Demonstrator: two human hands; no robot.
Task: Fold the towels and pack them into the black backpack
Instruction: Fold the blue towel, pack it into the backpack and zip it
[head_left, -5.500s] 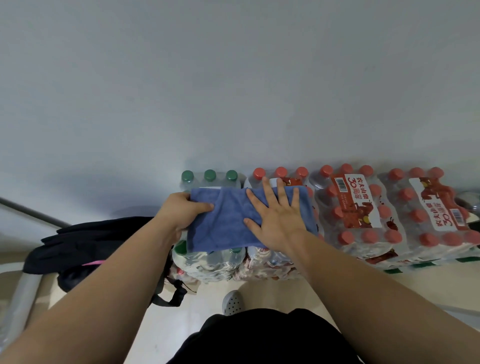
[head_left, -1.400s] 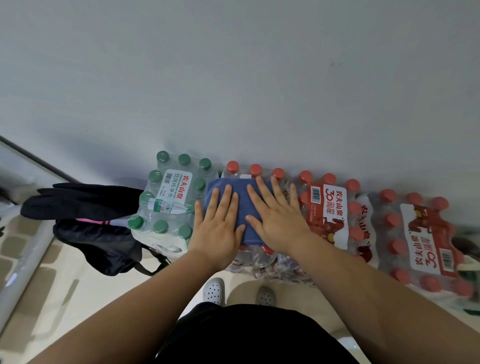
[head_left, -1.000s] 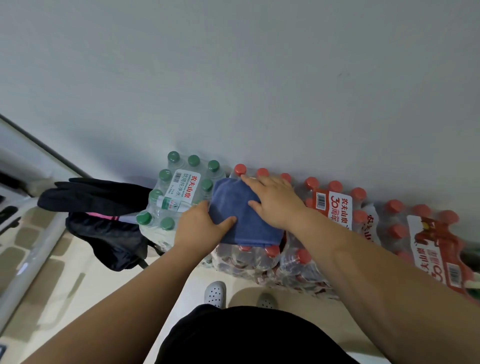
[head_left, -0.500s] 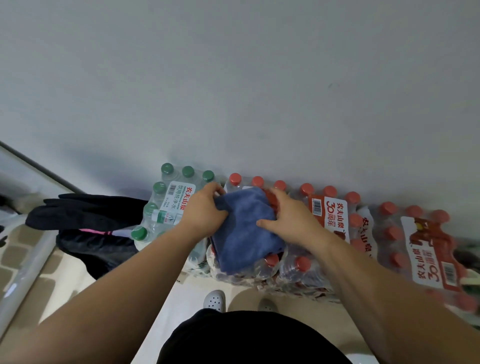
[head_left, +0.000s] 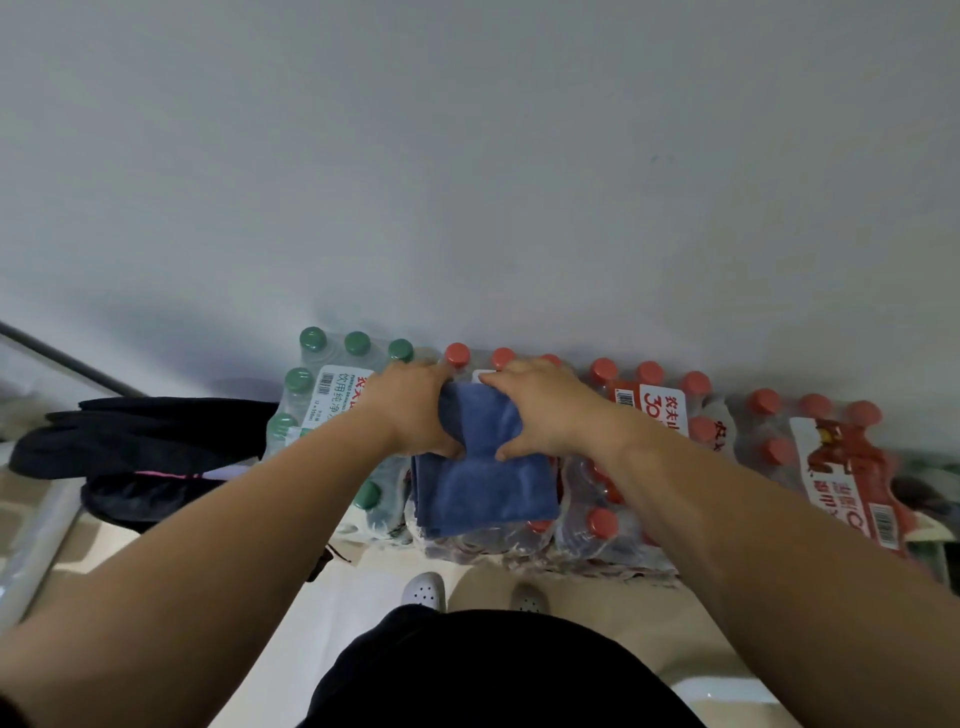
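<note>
A folded blue towel lies on top of shrink-wrapped packs of bottles, its near edge hanging over their front. My left hand grips the towel's far left part, fingers curled over it. My right hand grips the far right part the same way. The towel bunches up between the two hands. The black backpack sits on the floor to the left, against the green-capped pack, with a pink trim line showing.
A pack of green-capped bottles stands left of the towel. Packs of red-capped bottles run to the right along a grey wall. My shoes stand on the pale floor below. A metal rail slants at left.
The towel went from wide to a smaller fold. Both hands pressed it flat, then took hold of its sides and moved to its far end, bunching the cloth.
</note>
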